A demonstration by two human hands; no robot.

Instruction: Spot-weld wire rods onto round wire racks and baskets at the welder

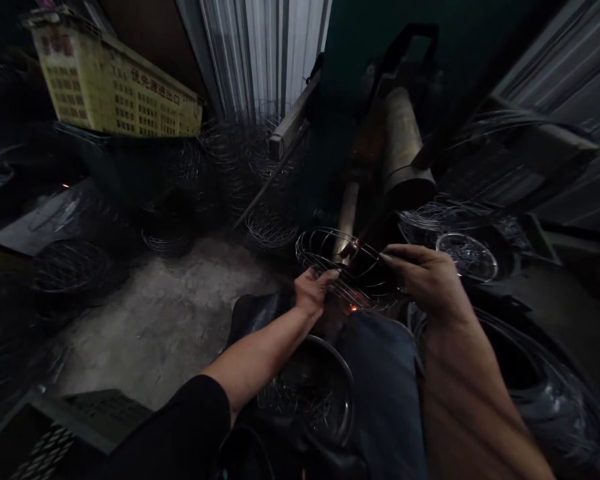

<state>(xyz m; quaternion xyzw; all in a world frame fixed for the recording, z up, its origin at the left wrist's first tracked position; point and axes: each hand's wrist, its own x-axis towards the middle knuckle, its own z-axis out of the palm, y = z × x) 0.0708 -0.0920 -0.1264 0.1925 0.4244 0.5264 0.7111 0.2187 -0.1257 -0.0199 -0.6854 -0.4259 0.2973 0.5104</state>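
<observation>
My left hand [312, 293] is closed on the rim of a round wire basket [307, 248], thumb on top. The basket is tilted around the lower electrode arm [348, 213] of what looks like a spot welder. My right hand [427, 275] pinches the near end of a thin bent wire piece [373, 251]. The other end of that piece meets the basket at the electrode tip [350, 249], where a small reddish glow shows. An orange spark [353, 309] is just below the basket. The far side of the basket is partly hidden by the electrode and my fingers.
The welder's thick upper cylinder [404, 137] overhangs the work. A metal bowl of small wire pieces [349, 373] sits between my legs. Wire rings [467, 257] lie at right. At left are a yellow crate [125, 93] and stacked wire baskets [270, 227] on the floor.
</observation>
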